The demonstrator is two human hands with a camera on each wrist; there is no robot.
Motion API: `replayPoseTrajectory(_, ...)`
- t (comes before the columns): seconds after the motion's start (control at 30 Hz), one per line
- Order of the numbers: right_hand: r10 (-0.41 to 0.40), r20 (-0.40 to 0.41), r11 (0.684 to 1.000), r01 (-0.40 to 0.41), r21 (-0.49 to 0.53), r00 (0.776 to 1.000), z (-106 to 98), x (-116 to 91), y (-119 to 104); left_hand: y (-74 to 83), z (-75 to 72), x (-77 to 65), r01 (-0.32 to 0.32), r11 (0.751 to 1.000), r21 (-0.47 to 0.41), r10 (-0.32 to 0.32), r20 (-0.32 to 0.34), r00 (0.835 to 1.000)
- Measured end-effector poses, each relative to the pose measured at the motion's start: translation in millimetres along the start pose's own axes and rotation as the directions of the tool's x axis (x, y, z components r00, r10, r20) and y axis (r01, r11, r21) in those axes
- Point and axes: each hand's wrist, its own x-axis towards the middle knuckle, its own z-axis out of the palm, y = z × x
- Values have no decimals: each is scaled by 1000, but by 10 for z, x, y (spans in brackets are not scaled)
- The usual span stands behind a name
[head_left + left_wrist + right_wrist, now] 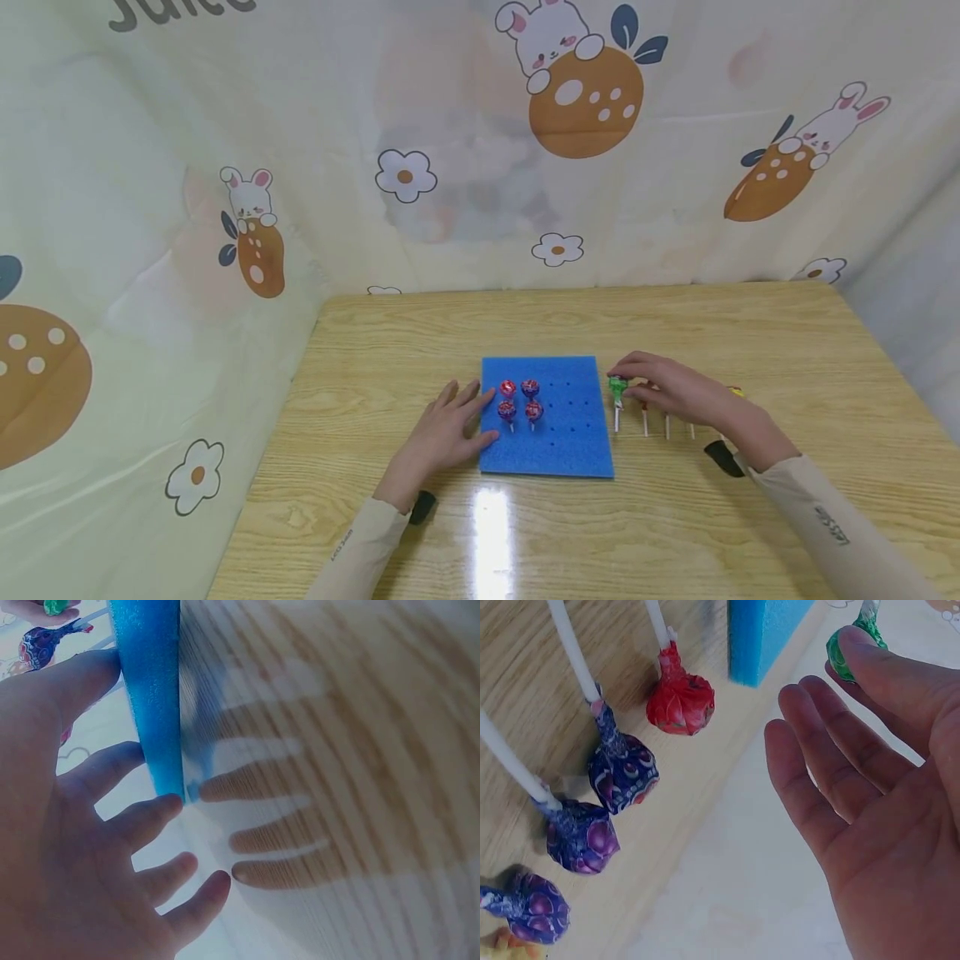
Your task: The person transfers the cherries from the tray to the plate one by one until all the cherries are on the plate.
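My right hand pinches a green-wrapped lollipop by its candy end between thumb and forefinger, white stick pointing down, just right of the blue foam board. In the right wrist view its other fingers extend away from the candy. My left hand has its fingers spread, with thumb and forefinger touching the board's left edge. Several wrapped lollipops stand in the board's left part, among them a red one and a dark blue one. Small holes dot the board to their right.
Right of the board, a row of lollipops lies on the wooden table: a red one, several purple-blue ones and a yellow one, partly behind my right hand. A patterned curtain hangs behind the table.
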Motion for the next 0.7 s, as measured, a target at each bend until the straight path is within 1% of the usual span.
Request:
replayPoseTrajectory(0.2, 32, 15, 999, -32, -32, 999, -30, -24, 40, 4, -8, -3, 2, 1000, -4, -2, 4, 1000)
replayPoseTrajectory(0.4, 16, 26, 999, -14, -47, 1000, -72, -51, 60, 13, -23, -6, 2, 1000, -5, -2, 10, 1000)
replayPoseTrajectory(0.7, 40, 43, 995, -36, -98, 998, -152, -93, 65, 13, -19, -3, 3, 1000, 5, -3, 5, 1000)
